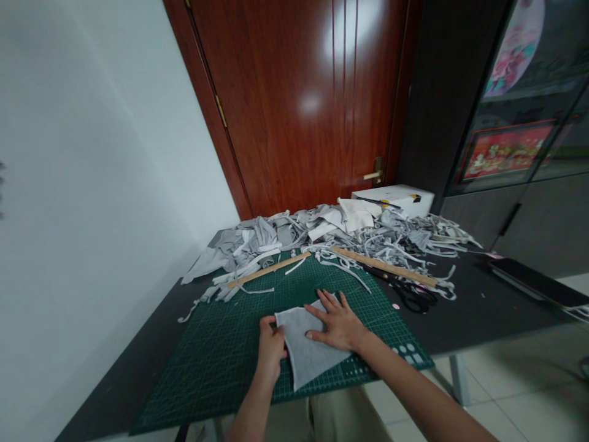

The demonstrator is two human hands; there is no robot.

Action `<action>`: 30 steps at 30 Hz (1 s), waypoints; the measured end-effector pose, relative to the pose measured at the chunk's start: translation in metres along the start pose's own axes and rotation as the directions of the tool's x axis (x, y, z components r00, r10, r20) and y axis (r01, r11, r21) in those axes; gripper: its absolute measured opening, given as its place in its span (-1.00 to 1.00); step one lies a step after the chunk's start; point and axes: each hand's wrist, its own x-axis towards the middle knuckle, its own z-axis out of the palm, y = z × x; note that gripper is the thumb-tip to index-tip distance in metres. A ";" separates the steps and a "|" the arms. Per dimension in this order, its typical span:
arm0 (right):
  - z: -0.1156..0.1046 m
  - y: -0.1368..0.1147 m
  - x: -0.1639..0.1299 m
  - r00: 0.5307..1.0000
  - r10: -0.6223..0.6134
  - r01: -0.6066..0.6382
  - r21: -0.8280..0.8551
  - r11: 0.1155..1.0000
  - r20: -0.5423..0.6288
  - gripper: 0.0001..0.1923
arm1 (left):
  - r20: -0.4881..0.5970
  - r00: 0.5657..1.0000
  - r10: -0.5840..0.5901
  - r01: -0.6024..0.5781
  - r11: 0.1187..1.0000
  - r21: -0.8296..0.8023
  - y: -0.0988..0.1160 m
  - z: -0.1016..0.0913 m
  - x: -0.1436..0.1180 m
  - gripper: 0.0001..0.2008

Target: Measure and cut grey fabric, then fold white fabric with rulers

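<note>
The person's right hand [338, 322] lies flat on a grey fabric piece [307, 353], fingers spread apart and pressing it onto the green cutting mat [221, 356] near the mat's front edge. The left hand [270, 348] rests at the piece's left edge with fingers curled together against it; whether they pinch the cloth or only touch it cannot be told. Beyond the hands, two wooden rulers [269, 270] [384, 266] lie on the mat's far part, and black scissors [409, 294] sit just off its right edge on the dark table [478, 307]. A heap of grey fabric strips and offcuts [331, 236] covers the back of the table, with a white box [396, 197] behind it and a flat dark device [536, 283] at the far right. Risks, as judged: the piece overhangs little but is thin and could creep or wrinkle under uneven palm pressure, spoiling any alignment with the grid; loose strips trail onto the mat and could foul the working area; the scissors lie near the right forearm's path and could be knocked. Markings: the mat carries printed grid lines and pale symbols at its front right corner, too small to read; no brand or legible text is visible elsewhere.
</note>
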 end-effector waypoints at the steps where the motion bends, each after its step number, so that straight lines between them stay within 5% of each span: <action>1: 0.000 0.000 0.000 1.000 0.000 0.000 0.000 1.000 -0.003 -0.20 | -0.051 0.998 0.049 -0.047 0.999 0.025 -0.004 0.003 0.001 -0.77; 5: 0.003 -0.001 -0.001 0.998 0.040 -0.040 -0.016 0.999 -0.042 -0.16 | -0.130 0.957 0.259 -0.210 0.930 0.302 -0.006 0.008 0.004 -0.70; 11: 0.009 -0.006 -0.002 0.979 0.173 -0.177 -0.026 0.984 -0.106 -0.11 | 0.086 0.956 0.282 -0.240 0.577 0.781 0.021 0.005 0.008 -0.60; 17: 0.014 -0.008 -0.001 0.965 0.223 -0.228 -0.024 0.973 -0.135 -0.11 | 0.189 0.910 0.370 -0.269 0.177 0.947 0.037 0.004 0.004 -0.58; 20: 0.015 -0.006 0.000 0.965 0.219 -0.226 -0.040 0.973 -0.144 -0.13 | 0.267 0.822 0.503 -0.339 0.056 0.939 0.039 0.018 -0.010 -0.62; 23: 0.018 -0.004 0.000 0.964 0.218 -0.231 -0.073 0.970 -0.149 -0.25 | 0.473 0.716 0.513 -0.579 0.058 0.813 0.032 0.044 -0.018 -0.58; 26: 0.020 -0.003 0.000 0.967 0.218 -0.232 -0.099 0.968 -0.131 -0.33 | 0.484 0.737 0.472 -0.619 0.183 0.764 0.018 0.060 -0.017 -0.49; 30: 0.021 -0.003 0.001 0.964 0.215 -0.232 -0.101 0.967 -0.154 -0.27 | 0.398 0.781 0.482 -0.525 0.159 0.836 0.001 0.049 -0.010 -0.51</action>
